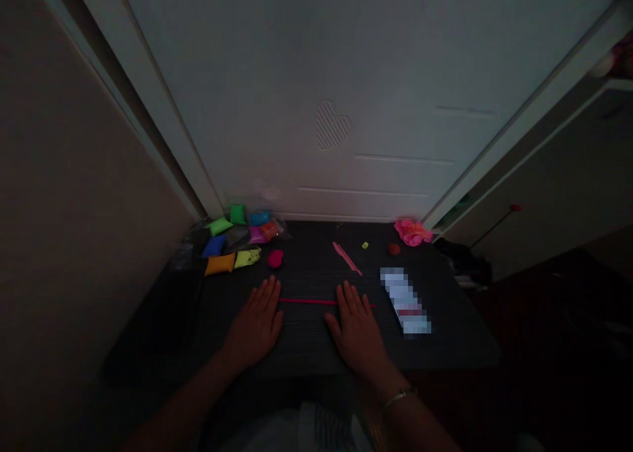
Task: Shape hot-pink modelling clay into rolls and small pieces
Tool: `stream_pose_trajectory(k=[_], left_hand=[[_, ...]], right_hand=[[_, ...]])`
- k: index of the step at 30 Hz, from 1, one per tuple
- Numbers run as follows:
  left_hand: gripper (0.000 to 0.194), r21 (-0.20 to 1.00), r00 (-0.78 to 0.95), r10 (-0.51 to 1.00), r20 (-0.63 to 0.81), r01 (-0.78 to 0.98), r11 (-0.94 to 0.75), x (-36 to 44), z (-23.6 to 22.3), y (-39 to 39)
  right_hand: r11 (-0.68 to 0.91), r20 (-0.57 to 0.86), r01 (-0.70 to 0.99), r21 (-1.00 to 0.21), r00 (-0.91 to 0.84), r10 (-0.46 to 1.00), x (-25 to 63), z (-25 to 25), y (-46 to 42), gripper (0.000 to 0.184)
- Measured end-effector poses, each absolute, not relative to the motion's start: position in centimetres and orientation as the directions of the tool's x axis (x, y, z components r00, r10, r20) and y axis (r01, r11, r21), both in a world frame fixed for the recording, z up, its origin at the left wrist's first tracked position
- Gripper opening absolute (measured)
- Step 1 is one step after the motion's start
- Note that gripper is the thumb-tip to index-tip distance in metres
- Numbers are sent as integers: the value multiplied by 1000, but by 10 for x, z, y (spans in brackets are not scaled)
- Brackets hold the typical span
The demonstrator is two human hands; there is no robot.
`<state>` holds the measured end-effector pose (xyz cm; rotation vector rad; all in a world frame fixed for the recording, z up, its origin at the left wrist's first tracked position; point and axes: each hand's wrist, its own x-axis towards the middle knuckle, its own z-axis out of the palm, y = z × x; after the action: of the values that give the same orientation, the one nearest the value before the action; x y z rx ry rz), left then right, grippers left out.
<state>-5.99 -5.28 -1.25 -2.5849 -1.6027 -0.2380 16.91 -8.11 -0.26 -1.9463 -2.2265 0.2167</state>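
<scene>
A thin, straight red strand (307, 301), seemingly rolled modelling clay, lies across the dark table. My left hand (256, 321) rests flat over its left end, fingers stretched out. Over the strand's right part lies my right hand (357, 323), also flat with fingers extended; a short tip sticks out past it. Beyond my left fingertips sits a dark pink lump of clay (275, 259). Pink modelling tools (347, 258) lie past my right fingertips, beside a tiny yellow piece (364, 246). The strand beneath each hand is hidden.
Several coloured clay packets (220, 263) are grouped at the back left. To the right lie a lit phone (405, 302), a brownish-red lump (393, 249) and a pink flower (413, 232). A white panel (277, 96) with a heart relief stands behind the table (301, 346).
</scene>
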Motion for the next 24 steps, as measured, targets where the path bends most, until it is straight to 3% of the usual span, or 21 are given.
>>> stream_pose_trajectory(k=[24], left_hand=[[51, -3, 508, 854, 113, 860, -511, -71, -6, -43]], right_hand=[[122, 14, 970, -208, -122, 992, 175, -2, -73, 61]])
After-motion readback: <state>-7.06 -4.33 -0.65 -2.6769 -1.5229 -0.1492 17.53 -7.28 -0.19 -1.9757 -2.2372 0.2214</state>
